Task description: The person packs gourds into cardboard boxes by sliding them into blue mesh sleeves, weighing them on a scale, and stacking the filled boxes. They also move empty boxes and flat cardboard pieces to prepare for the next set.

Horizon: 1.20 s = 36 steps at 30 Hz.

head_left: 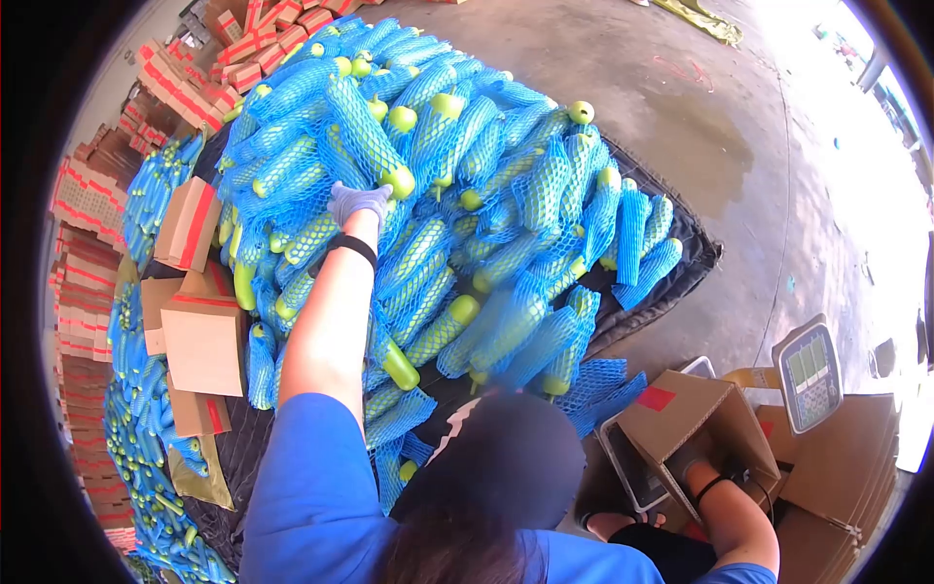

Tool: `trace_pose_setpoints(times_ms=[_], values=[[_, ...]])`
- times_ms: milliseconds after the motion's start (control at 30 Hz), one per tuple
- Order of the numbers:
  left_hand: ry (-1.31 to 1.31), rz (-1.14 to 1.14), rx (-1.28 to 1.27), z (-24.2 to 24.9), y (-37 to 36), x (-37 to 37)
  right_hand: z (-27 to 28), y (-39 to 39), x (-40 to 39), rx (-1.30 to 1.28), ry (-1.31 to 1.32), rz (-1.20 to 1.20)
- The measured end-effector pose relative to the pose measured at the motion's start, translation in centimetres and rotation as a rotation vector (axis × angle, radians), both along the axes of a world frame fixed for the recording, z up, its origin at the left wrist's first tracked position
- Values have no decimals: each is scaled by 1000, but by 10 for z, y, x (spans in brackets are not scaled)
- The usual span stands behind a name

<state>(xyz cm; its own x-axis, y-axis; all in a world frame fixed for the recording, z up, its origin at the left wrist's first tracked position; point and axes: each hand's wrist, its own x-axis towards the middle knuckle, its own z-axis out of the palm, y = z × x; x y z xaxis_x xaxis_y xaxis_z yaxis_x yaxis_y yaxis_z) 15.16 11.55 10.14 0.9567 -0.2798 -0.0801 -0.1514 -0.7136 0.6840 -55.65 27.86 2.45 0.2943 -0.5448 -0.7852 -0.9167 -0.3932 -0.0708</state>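
Observation:
A large heap of long green gourds in blue foam nets (418, 263) fills the middle of the head view. My left hand (356, 202), in a pale glove, reaches over the heap. It is closed at the lower end of one netted gourd (365, 131), whose bare green tip shows by the thumb; part of the fingers is hidden. At the lower right, my right hand (689, 459) reaches into an open cardboard box (671, 414) that lies tilted on a scale (623, 457). Shadow and the box hide its fingers.
The scale's display (809, 375) stands right of the box. Flattened cartons (837, 477) lean at the lower right. Closed boxes (206, 331) sit left of the heap, with stacked cartons (88, 263) along the wall. A dark sheet (696, 243) lies under the heap on the concrete floor (700, 127).

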Motion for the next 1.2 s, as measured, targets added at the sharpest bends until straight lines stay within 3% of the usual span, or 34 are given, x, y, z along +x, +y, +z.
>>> trace_pose_setpoints(times_ms=[67,133,200,267,367,400,433,533,600,667,733,800,900,933,1000,1033,1067,1133,1200], values=[[-91,26,154,7,-4,-2,-4,-5,-5,-31,-31,117],[-566,-174,134,9,-5,-7,-7,-19,-17,-31,-97,98],[-567,-190,-3,2,-29,-10,-3,-33,-29,-38,-155,80],[-358,-129,-18,5,-54,-14,12,-38,-28,-43,-174,75],[-242,57,52,21,-78,-6,50,-48,-25,-36,-206,35],[-130,107,109,29,-83,-4,60,-43,-31,-18,-237,-83],[-213,128,183,26,-89,0,76,-40,-33,-17,-247,-142],[-117,113,146,37,-84,-2,125,-25,-30,0,-216,-432],[17,26,-6,18,-79,18,145,-13,-35,-54,-183,-402],[510,-280,-648,-21,-53,50,151,-2,-46,-108,-159,-367],[991,-629,-987,-16,13,45,146,5,-60,-13,-166,-452],[1266,-761,-970,42,106,11,141,6,-59,-3,-252,-490],[1141,-718,-1017,85,246,-7,129,0,-45,9,-514,-520],[1173,-530,-997,100,305,-16,127,5,-40,89,-462,-481],[1044,-452,-953,128,411,-28,117,9,-24,280,-721,-633],[965,-436,-883,134,466,-21,116,6,-21,243,-472,-474],[888,-424,-808,144,527,-15,111,7,-24,220,-392,-387],[610,-289,-713,164,640,-19,101,15,-33,204,-342,-307],[615,-159,-588,180,759,-21,95,19,-43,186,-315,-258]])
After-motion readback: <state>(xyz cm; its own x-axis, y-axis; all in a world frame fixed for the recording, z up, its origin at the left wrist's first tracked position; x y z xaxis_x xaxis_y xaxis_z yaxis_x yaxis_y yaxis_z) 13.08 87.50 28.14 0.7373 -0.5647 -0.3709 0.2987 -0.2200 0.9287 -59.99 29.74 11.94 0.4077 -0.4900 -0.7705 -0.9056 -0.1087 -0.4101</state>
